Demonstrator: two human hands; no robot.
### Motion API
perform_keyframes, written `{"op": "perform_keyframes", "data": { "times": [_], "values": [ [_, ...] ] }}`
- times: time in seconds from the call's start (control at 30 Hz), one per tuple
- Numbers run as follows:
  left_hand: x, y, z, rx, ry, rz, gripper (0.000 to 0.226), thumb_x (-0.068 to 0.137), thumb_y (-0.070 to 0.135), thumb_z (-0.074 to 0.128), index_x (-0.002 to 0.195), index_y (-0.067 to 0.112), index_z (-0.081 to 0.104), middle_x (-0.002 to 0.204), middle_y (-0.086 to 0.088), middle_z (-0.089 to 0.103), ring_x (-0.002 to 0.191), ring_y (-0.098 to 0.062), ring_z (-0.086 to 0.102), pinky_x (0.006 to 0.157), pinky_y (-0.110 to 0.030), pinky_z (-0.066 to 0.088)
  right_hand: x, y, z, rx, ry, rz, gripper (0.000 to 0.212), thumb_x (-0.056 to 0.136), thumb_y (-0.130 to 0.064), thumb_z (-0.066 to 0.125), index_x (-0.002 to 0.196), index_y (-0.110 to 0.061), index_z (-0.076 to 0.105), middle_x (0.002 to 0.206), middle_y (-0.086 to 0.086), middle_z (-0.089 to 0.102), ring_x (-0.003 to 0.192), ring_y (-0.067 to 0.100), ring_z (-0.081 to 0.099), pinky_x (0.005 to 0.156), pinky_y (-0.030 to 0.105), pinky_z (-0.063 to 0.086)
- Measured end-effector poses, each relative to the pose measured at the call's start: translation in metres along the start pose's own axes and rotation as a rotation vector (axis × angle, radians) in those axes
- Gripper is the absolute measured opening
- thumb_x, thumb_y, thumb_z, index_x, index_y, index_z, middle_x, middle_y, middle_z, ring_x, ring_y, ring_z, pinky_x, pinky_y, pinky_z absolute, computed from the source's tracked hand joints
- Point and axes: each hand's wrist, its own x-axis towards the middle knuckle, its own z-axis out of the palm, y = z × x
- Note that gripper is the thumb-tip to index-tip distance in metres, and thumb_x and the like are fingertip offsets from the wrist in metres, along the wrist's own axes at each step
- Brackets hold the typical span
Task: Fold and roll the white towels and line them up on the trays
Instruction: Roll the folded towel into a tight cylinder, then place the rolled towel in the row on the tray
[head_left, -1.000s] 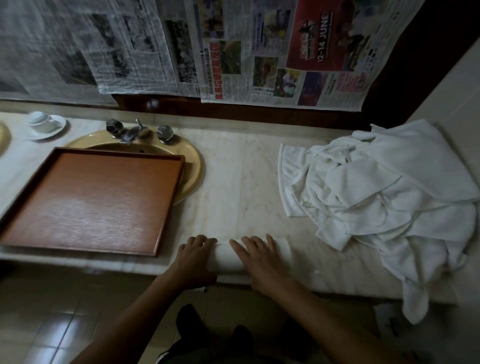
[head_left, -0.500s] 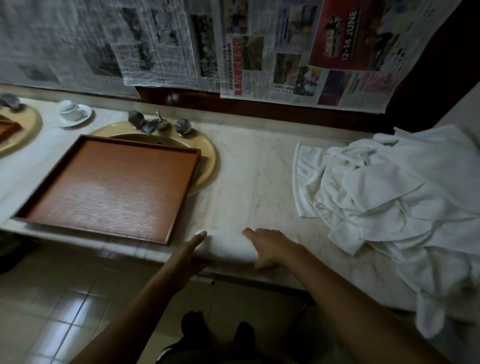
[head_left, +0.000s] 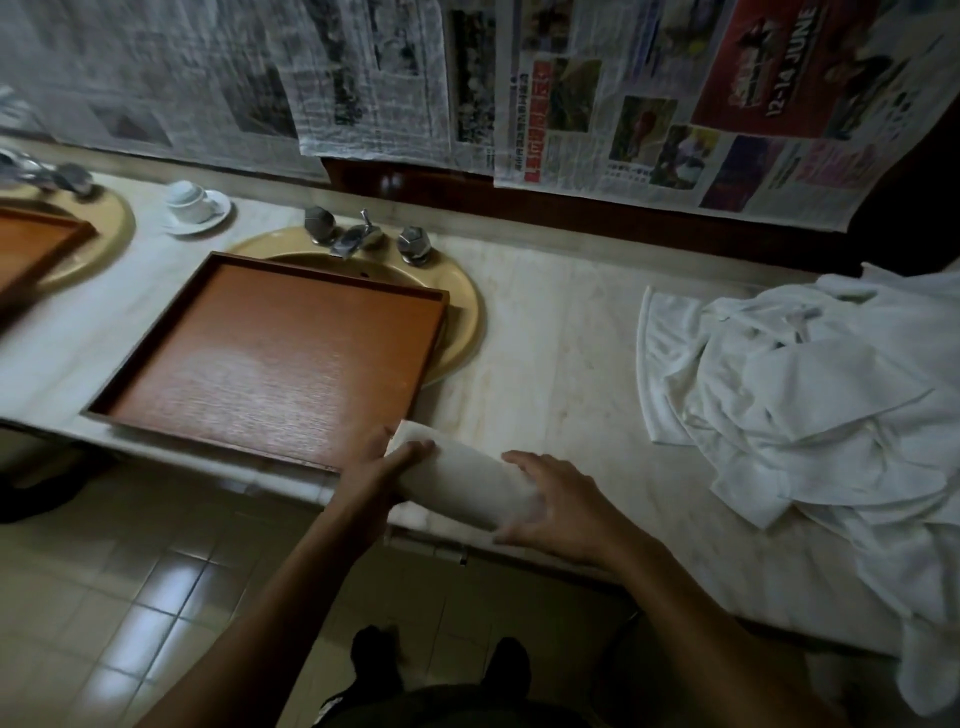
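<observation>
Nearest, over the front edge of the marble countertop (head_left: 545, 364), both hands carry a rolled white towel (head_left: 467, 480) slightly tilted, its left end already at the near right corner of the wooden tray (head_left: 270, 358). The left hand (head_left: 384, 467) grips that end with fingers curled over the top; the right hand (head_left: 556, 504) cups the other end, fingers above and thumb below. A hold at both ends probably keeps the roll from loosening on its way across. The tray sits across a yellow sink basin (head_left: 462, 322) and holds no rolls yet, so this looks like the first to be placed. To the right, well apart, lies the heap of unfolded white towels (head_left: 810, 405), within reach for the next one. Farther back are the chrome faucet (head_left: 358, 239) and a cup and saucer (head_left: 195, 205), and at the far left a second tray (head_left: 36, 244). Newspaper sheets (head_left: 374, 78) hang on the wall; a red advert (head_left: 789, 67) reads "12-14 JUNE", the rest too small to read.
</observation>
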Motion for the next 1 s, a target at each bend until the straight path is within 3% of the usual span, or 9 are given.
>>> {"op": "perform_keyframes", "data": {
  "times": [0.17,0.3,0.37,0.43,0.53,0.63,0.77,0.87,1.0],
  "values": [
    [0.007,0.051,-0.053,-0.051,0.032,0.134,0.058,0.066,0.04,0.08,0.114,0.013,0.062,0.116,-0.015,0.063,0.104,-0.032,0.063,0.067,-0.041,0.058,0.011,-0.019,0.003,0.534,0.246,0.22,0.09,0.072,-0.083,0.067,0.147,-0.041,0.041,0.15,-0.01,0.045,0.126,0.007,0.047,0.099,0.033,0.045],
    [0.02,0.072,-0.103,-0.097,-0.029,0.173,0.054,0.07,0.037,0.079,0.116,0.018,0.061,0.128,-0.022,0.06,0.113,-0.038,0.062,0.082,-0.047,0.058,0.028,-0.058,0.029,1.132,0.117,0.459,0.074,0.072,-0.074,0.07,0.132,-0.039,0.047,0.14,0.0,0.055,0.114,0.024,0.065,0.103,0.052,0.051],
    [0.025,0.077,-0.122,-0.11,-0.058,0.17,0.054,0.071,0.037,0.079,0.118,0.018,0.06,0.129,-0.022,0.06,0.115,-0.039,0.062,0.084,-0.049,0.057,0.039,-0.083,0.04,1.386,0.119,0.446,0.055,0.083,-0.058,0.072,0.128,-0.032,0.054,0.128,0.006,0.066,0.115,0.032,0.067,0.103,0.057,0.05],
    [0.031,0.081,-0.141,-0.122,-0.067,0.16,0.054,0.07,0.036,0.079,0.118,0.018,0.06,0.127,-0.021,0.061,0.114,-0.039,0.063,0.083,-0.05,0.057,0.054,-0.107,0.043,1.511,0.256,0.406,0.041,0.085,-0.039,0.068,0.122,-0.025,0.06,0.11,0.005,0.076,0.113,0.031,0.066,0.099,0.054,0.052],
    [0.038,0.083,-0.168,-0.13,-0.07,0.132,0.055,0.068,0.037,0.079,0.117,0.019,0.06,0.128,-0.021,0.06,0.115,-0.041,0.061,0.083,-0.052,0.055,0.079,-0.133,0.044,1.434,0.411,0.407,0.035,0.087,-0.034,0.069,0.12,-0.024,0.064,0.116,0.008,0.07,0.113,0.031,0.063,0.1,0.055,0.05],
    [0.045,0.078,-0.189,-0.128,-0.023,0.09,0.064,0.067,0.042,0.08,0.121,0.017,0.058,0.13,-0.021,0.057,0.117,-0.041,0.059,0.084,-0.055,0.056,0.104,-0.151,0.041,1.247,0.46,0.427,0.039,0.085,-0.046,0.07,0.12,-0.031,0.064,0.124,0.008,0.065,0.115,0.031,0.061,0.103,0.058,0.05],
    [0.052,0.062,-0.205,-0.02,0.083,0.069,0.048,0.064,0.052,0.077,0.099,0.023,0.063,0.114,-0.013,0.063,0.107,-0.04,0.058,0.073,-0.053,0.047,0.139,-0.163,0.021,1.041,0.534,0.401,0.031,0.096,-0.039,0.062,0.125,-0.029,0.06,0.123,0.002,0.063,0.109,0.02,0.061,0.085,0.042,0.056],
    [0.05,0.053,-0.207,0.117,0.084,0.071,0.049,0.066,0.059,0.074,0.095,0.021,0.061,0.105,-0.004,0.066,0.105,-0.04,0.061,0.068,-0.051,0.051,0.175,-0.166,-0.005,0.866,0.47,0.43,0.045,0.085,-0.05,0.066,0.125,-0.029,0.062,0.13,0.005,0.062,0.116,0.026,0.06,0.097,0.05,0.055],
    [0.049,0.048,-0.194,0.425,0.007,0.039,0.062,0.061,0.062,0.084,0.104,0.03,0.053,0.105,0.001,0.062,0.095,-0.018,0.065,0.069,-0.033,0.06,0.238,-0.175,-0.05,0.643,0.304,0.504,0.04,0.088,-0.047,0.071,0.121,-0.026,0.059,0.125,0.004,0.056,0.115,0.028,0.054,0.096,0.046,0.052]
  ]
}}
